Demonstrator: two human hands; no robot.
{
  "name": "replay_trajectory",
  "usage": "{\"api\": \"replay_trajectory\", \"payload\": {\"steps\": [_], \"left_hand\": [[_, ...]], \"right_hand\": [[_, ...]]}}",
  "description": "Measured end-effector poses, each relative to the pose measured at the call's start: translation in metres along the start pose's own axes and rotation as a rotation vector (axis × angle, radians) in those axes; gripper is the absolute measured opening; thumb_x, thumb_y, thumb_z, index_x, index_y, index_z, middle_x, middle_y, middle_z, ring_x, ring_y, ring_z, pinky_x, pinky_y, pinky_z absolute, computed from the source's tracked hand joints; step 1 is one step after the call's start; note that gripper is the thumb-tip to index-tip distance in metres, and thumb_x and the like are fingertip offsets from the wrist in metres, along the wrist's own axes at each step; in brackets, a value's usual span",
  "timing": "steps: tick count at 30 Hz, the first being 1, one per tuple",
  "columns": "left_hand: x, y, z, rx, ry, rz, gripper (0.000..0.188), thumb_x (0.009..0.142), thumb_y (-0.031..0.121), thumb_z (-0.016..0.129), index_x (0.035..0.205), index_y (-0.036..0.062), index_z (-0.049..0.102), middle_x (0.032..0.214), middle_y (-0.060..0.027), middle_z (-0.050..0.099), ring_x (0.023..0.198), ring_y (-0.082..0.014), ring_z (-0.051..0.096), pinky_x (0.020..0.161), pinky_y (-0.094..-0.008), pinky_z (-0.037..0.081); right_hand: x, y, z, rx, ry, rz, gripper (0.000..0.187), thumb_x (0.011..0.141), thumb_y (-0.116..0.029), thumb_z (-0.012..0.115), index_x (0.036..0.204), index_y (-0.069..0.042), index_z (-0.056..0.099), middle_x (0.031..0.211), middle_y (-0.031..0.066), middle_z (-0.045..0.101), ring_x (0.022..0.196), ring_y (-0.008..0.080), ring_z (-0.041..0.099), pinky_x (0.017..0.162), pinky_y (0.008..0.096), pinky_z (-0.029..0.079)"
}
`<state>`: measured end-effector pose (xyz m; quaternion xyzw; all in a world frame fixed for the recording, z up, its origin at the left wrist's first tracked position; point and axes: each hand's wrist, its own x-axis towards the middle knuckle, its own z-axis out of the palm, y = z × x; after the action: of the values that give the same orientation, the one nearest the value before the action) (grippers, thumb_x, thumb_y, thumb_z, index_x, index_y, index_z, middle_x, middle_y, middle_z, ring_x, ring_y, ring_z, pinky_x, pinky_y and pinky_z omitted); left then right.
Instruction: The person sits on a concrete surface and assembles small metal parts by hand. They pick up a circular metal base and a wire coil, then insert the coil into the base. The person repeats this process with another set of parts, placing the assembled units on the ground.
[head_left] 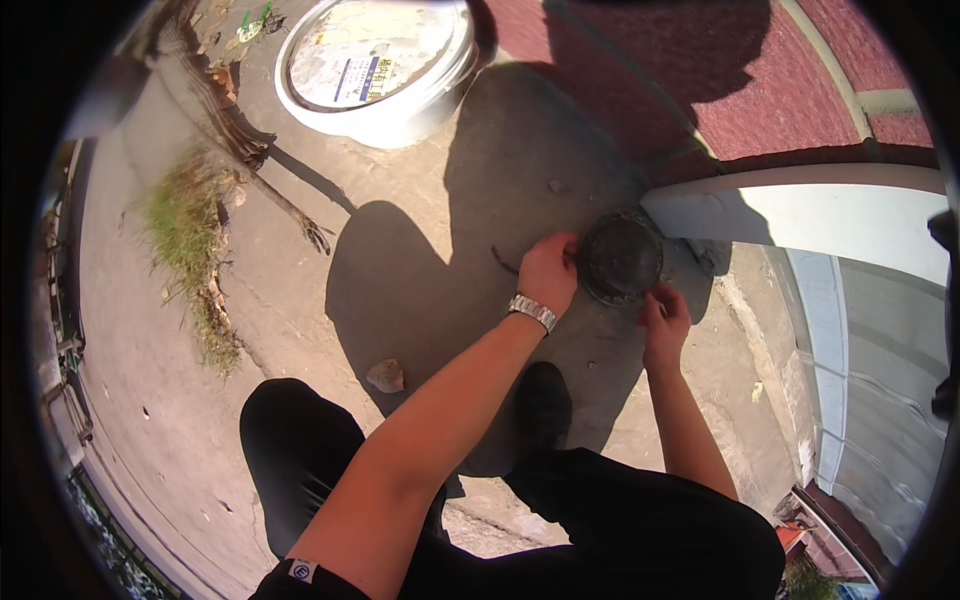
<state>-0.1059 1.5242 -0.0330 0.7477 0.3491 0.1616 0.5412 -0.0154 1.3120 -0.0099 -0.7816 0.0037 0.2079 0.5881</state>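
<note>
A round black domed object with a rim, like an upturned bowl (622,255), sits low over the shaded concrete near the foot of a white panel. My left hand (547,275), with a metal watch (533,312) on its wrist, has its fingers closed at the left edge of this object. On the lower right edge, the fingers of my right hand (665,322) are pinched together against the rim. Parts of the fingertips are hidden, and whether the object touches the ground I cannot tell.
A white lidded bucket (420,115) stands beyond my left hand. A red tiled wall (780,90) and the white panel (800,205) border the right side. Dry stalks (215,110), a grass tuft (185,225) and a stone (386,376) lie left. My black shoe (544,405) is close below.
</note>
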Motion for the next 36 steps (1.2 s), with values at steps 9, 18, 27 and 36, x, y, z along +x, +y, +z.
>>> {"api": "replay_trajectory", "payload": {"steps": [9, 18, 27, 36], "left_hand": [[0.006, -0.001, 0.004, 0.200, -0.019, 0.079, 0.031, 0.081, -0.001, 0.068, 0.111, 0.0093, 0.067, 0.092, -0.0133, 0.072, 0.088, -0.0371, 0.070, 0.077, -0.0486, 0.057], [0.002, 0.004, 0.003, 0.205, 0.003, 0.117, 0.026, 0.081, -0.002, 0.067, 0.105, 0.0096, 0.068, 0.091, -0.0121, 0.071, 0.087, -0.0361, 0.070, 0.074, -0.0471, 0.057], [-0.001, 0.013, 0.005, 0.218, 0.024, 0.188, 0.029, 0.079, -0.002, 0.068, 0.106, 0.0101, 0.069, 0.091, -0.0118, 0.070, 0.086, -0.0354, 0.070, 0.074, -0.0462, 0.058], [-0.004, 0.018, 0.014, 0.207, -0.005, 0.231, 0.030, 0.079, -0.001, 0.068, 0.108, 0.0088, 0.069, 0.091, -0.0128, 0.071, 0.088, -0.0355, 0.069, 0.076, -0.0466, 0.058]], "right_hand": [[0.005, -0.004, 0.004, -0.007, 0.005, -0.005, 0.030, 0.097, -0.005, 0.068, 0.126, 0.000, 0.063, 0.108, 0.0089, 0.072, 0.071, 0.0110, 0.064, 0.058, 0.0258, 0.053], [0.000, -0.006, 0.002, -0.029, -0.012, 0.024, 0.029, 0.098, -0.006, 0.067, 0.126, 0.001, 0.063, 0.110, 0.0099, 0.071, 0.071, 0.0115, 0.065, 0.059, 0.0263, 0.053], [0.013, -0.023, 0.001, -0.160, 0.027, -0.216, 0.034, 0.097, -0.006, 0.067, 0.131, -0.001, 0.063, 0.110, 0.0074, 0.073, 0.085, 0.0110, 0.068, 0.070, 0.0263, 0.057], [0.011, -0.020, -0.004, -0.095, 0.006, -0.172, 0.031, 0.098, -0.006, 0.067, 0.129, -0.002, 0.065, 0.113, 0.0066, 0.074, 0.089, 0.0107, 0.069, 0.070, 0.0257, 0.058]]}}
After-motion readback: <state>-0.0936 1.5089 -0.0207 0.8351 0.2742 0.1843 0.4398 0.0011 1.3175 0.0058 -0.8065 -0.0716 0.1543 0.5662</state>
